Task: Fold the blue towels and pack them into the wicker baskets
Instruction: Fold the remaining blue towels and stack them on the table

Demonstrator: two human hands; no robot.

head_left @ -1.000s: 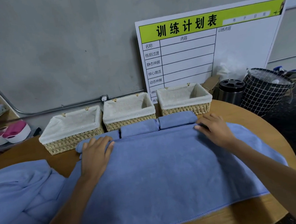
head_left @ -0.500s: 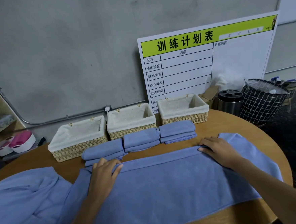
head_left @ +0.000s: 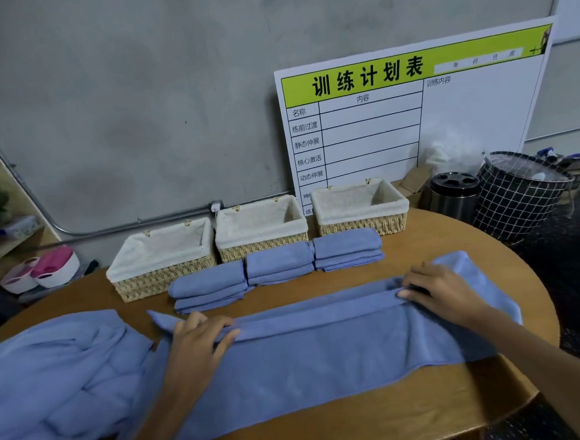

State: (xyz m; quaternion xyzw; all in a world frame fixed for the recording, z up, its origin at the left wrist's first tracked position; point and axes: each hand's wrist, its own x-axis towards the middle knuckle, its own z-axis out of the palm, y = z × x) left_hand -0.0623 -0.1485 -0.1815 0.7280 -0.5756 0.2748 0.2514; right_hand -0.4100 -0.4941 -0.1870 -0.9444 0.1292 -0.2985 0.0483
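A large blue towel point(head_left: 325, 351) lies spread across the round wooden table point(head_left: 490, 254), its far edge folded toward me. My left hand point(head_left: 196, 343) grips that folded edge at the left. My right hand point(head_left: 437, 292) pinches the same edge at the right. Beyond it, three folded blue towels point(head_left: 209, 285) point(head_left: 278, 263) point(head_left: 347, 248) lie in a row. Behind them stand three wicker baskets with white liners, the left basket point(head_left: 162, 259), the middle basket point(head_left: 260, 227) and the right basket point(head_left: 359, 206), with nothing in them.
A heap of unfolded blue towels point(head_left: 49, 381) covers the table's left side. A white planning board point(head_left: 411, 115) leans on the grey wall. A steel canister point(head_left: 453, 198) and a checked bin point(head_left: 520, 193) stand beyond the table's right edge.
Both hands have drawn the towel's far edge toward me, doubling it over and uncovering the three folded towels behind it.
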